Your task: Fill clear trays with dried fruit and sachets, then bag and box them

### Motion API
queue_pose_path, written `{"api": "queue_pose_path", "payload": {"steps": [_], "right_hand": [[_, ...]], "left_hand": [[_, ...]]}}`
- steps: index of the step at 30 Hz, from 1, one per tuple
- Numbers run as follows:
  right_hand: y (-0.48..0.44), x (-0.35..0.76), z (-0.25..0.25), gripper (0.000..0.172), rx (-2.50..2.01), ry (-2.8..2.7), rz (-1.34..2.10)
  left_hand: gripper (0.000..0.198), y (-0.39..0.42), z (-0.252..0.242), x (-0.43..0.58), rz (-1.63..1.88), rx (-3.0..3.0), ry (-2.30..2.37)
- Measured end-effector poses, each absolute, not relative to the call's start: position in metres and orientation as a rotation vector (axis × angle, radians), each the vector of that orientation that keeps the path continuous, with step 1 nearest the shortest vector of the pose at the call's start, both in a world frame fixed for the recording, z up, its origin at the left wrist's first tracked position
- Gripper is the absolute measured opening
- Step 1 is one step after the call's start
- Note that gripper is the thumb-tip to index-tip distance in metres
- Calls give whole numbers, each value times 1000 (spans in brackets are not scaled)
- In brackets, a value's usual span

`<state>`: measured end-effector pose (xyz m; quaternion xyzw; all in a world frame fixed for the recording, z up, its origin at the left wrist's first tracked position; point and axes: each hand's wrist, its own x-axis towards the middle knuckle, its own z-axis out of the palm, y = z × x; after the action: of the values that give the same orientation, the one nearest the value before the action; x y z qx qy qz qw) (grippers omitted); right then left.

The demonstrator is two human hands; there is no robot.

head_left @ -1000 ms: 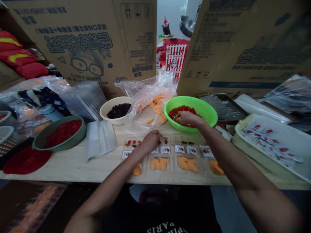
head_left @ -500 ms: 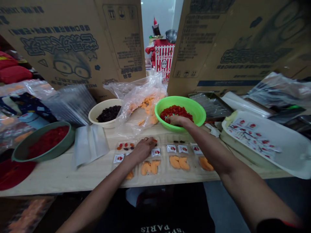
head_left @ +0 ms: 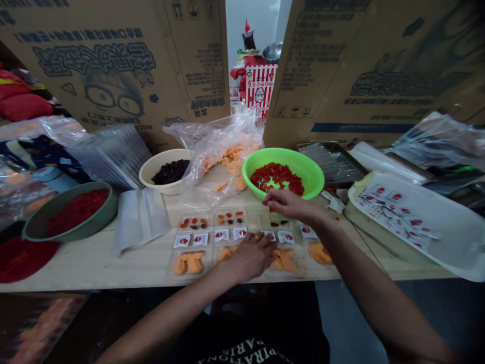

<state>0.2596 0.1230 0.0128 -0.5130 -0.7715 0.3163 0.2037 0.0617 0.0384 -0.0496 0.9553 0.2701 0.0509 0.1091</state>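
right hand (head_left: pixel 290 203): pinched on small red pieces (head_left: pixel 265 203) | just beyond: round lime-green plastic bowl (head_left: pixel 315 174), red pieces inside | beneath: clear plastic compartment tray (head_left: pixel 263 219), two dark bits | left hand (head_left: pixel 253 257): grip unclear | below it: black shirt (head_left: pixel 282 331), "paris"

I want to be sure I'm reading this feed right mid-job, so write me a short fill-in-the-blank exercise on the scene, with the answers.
1. The right hand holds a small piece coloured ____.
2. The bowl nearest that hand is ____.
3. In the picture, the cream bowl stands to the ____ of the plastic bag.
4. The leftmost clear tray holds ____ white packets.

Missing words: red; green; left; two.
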Motion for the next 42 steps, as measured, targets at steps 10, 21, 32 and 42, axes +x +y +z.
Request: {"api": "queue_pose_path", "payload": {"steps": [10,21,32,42], "right_hand": [[102,250,-32,29,-1736,-2293,549],[99,257,-40,35,-1699,-2078,600],[94,272,-13,44,-2039,-2388,418],[110,245,-26,32,-2055,-2576,395]], "left_hand": [[28,76,-31,45,360,2408,1312],[25,107,-31,84,55,2328,1339],[30,131,-32,91,67,2412,1318],[25,127,-42,86,45,2688,1092]]}}
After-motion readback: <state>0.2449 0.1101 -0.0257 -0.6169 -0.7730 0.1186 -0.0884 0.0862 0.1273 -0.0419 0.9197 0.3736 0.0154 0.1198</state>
